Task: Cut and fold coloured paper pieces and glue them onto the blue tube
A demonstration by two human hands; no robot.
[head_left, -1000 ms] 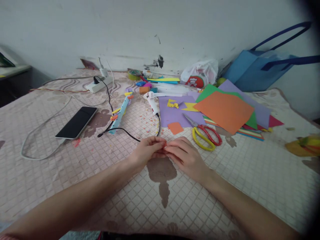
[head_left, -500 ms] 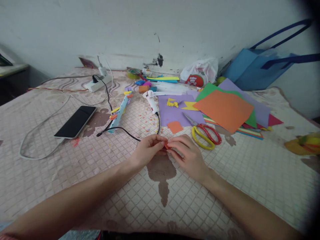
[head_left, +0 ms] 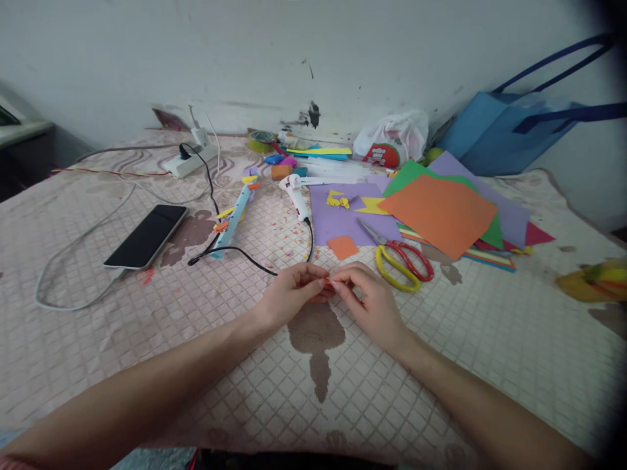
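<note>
Near the middle of the table, my left hand point(head_left: 296, 289) and my right hand point(head_left: 365, 294) meet at their fingertips. Between them is a small orange paper piece point(head_left: 327, 281), mostly hidden by the fingers. Both hands pinch it. Just beyond lies an orange paper square point(head_left: 343, 247). Scissors point(head_left: 399, 261) with one yellow and one red handle lie open to the right. A white glue gun point(head_left: 296, 198) rests behind the hands, its black cable running toward my left hand.
A phone point(head_left: 147, 236) on a white cable and a light blue strip point(head_left: 231, 222) with paper bits lie left. A power strip point(head_left: 189, 163) is behind. Coloured sheets point(head_left: 441, 209), a white plastic bag point(head_left: 392, 140) and a blue bag point(head_left: 494, 134) stand or lie right.
My right hand's fingers have bent in more closely at the tips, and less of the orange piece shows. The view has shifted very slightly.
</note>
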